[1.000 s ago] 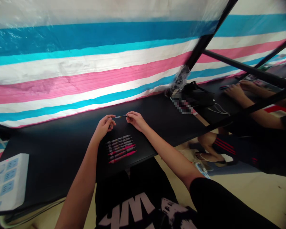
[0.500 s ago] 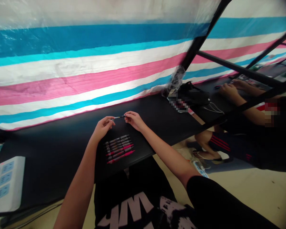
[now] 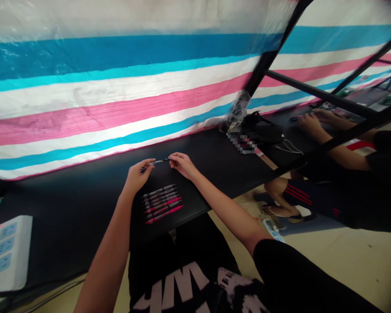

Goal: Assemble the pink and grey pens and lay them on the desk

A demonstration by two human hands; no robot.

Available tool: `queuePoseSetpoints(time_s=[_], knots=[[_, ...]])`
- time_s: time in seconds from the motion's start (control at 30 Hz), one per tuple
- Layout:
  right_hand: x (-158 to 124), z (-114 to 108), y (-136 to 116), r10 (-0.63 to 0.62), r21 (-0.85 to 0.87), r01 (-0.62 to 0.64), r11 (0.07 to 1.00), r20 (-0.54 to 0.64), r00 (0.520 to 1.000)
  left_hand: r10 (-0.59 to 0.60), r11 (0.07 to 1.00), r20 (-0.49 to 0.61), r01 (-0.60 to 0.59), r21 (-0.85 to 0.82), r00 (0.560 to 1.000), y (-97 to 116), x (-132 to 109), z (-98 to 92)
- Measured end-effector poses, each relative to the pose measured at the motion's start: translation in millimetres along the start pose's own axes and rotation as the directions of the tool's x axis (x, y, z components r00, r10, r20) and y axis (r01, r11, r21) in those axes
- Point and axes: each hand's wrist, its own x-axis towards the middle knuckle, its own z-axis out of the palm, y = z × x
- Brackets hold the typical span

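Pinching pen part point(image 3: 160, 161), right hand point(image 3: 182, 164) hiding one end

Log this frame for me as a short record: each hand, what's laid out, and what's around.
Left hand: left hand grips one end of a slim pen-like item
Right hand: right hand pinches its other end
Laid out: row of pens, grey and pinkish-red, side by side on the black table
Left edge: white socket box
Behind: striped sheet
Right: black bag; co-worker's hand

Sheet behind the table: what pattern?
The sheet has blue, pink and white stripes; best seen in the head view.
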Motion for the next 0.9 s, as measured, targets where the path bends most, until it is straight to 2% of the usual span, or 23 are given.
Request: queuePoseSetpoints(time_s=[0.23,0.53,0.7,0.9], knots=[[-1.0,1.5,3.7,-0.053,-0.084,0.054,0.995,0.008,0.999,0.037,0.996,-0.014,-0.036,0.081,0.999,-2.2,-0.5,0.7],[-4.8,4.1,5.5,-0.07,-0.224,0.094,0.97,0.114,0.991,0.125,0.961,0.126,-0.152,0.23,0.984,-4.1,-1.7,-0.2],[-5.8,5.9,7.0,-0.069,-0.25,0.112,0.962,0.174,0.982,0.12,0.962,0.143,-0.151,0.228,0.982,0.8,-2.5,3.5],[-6.2,5.6,7.4,-0.085,-0.331,0.145,0.933,0.189,0.978,0.119,0.97,0.145,-0.146,0.196,0.982,0.6,-3.1,4.9]])
